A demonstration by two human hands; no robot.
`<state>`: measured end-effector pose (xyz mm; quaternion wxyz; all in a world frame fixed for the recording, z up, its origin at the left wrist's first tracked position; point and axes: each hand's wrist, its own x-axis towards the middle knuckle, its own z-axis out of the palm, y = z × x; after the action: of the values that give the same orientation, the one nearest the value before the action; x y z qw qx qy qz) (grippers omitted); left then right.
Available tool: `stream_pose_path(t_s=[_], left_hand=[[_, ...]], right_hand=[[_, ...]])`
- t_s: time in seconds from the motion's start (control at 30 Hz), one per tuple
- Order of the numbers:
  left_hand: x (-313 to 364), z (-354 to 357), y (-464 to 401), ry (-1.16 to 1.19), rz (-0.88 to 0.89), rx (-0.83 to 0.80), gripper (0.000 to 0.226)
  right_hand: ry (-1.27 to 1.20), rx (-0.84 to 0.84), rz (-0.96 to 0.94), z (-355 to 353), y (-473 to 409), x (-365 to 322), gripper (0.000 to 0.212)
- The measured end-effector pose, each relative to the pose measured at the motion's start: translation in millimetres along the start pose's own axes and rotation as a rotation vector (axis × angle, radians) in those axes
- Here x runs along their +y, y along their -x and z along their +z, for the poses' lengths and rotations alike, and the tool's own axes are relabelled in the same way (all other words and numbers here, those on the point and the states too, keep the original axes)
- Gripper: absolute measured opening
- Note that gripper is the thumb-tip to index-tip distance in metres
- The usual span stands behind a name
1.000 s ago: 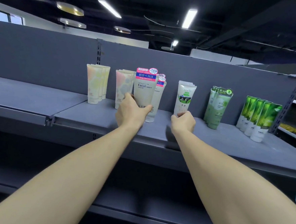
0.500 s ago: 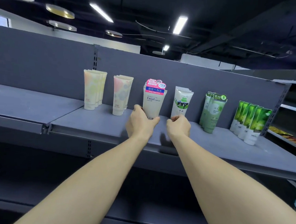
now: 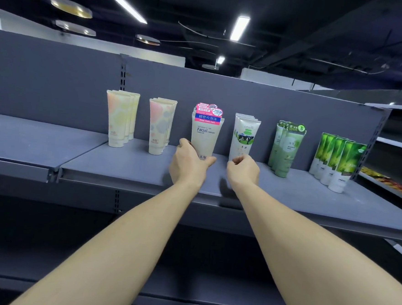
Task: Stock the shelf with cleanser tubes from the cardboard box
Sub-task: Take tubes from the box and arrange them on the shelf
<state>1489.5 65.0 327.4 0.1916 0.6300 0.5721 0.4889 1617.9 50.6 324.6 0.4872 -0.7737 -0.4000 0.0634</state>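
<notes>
Facial tube: beige, pink and blue header card; stands upright on its cap near the middle of the shelf, front of a row of like tubes that runs toward the back panel.
Left hand: grips the base of the Facial tube, fingers on its left side, thumb across the front low down; hand sits over the shelf, short of the front edge.
Right hand: fingers curled in, thumb and forefinger pinched just at the foot of the white tube; whether they hold anything cannot be told.
White tube: green picture label, upright, front of its own row, just right of the Facial tube and apart from it.
Shelf: grey metal deck with a grey back panel; a joint with the next deck lies toward the left end.
Pale yellow tubes: upright row, nearest the left end of the deck.
Pink tubes: upright row between the pale yellow tubes and the Facial tube.
Sage tubes: upright row right of the white tube, well apart from it.
Bright green tubes: upright row at the right end, beside the slotted upright.
Lower shelf: grey, dark, below both forearms.
</notes>
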Motion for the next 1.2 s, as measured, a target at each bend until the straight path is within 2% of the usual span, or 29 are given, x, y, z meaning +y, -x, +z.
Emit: stream_pose_path(t_s=[0.33,0.43,0.57,0.67,0.73,0.93,1.2], left_hand=[[3.2,-6.6,16.6,-0.067,0.02,0.013,0.07],[6.7,-9.6,35.7,-0.12,0.041,0.062,0.057],[14.8,-12.8,73.0,-0.201,0.115,0.083,0.014],[23.5,-12.0,112.5,-0.237,0.097,0.079,0.01],[25.9,-7.4,140.6,-0.256,0.043,-0.002,0.011],[2.3,23.6,234.6,-0.34,-0.137,-0.4,0.024],[-47.3,64.3,312.1,-0.396,-0.256,-0.537,0.028]], right_hand=[[-0.135,0.055,-0.092,-29.7,24.3,14.6,0.012],[-0.155,0.074,-0.077,-48.4,33.4,23.1,0.013],[-0.117,0.051,-0.045,-80.9,50.9,41.7,0.018],[-0.124,-0.004,-0.043,-106.8,68.8,65.2,0.026],[-0.145,-0.048,-0.031,-120.4,81.3,85.2,0.034],[-0.151,-0.258,0.074,-142.1,123.8,171.4,0.067],[-0.05,-0.43,0.214,-131.5,168.4,270.7,0.078]])
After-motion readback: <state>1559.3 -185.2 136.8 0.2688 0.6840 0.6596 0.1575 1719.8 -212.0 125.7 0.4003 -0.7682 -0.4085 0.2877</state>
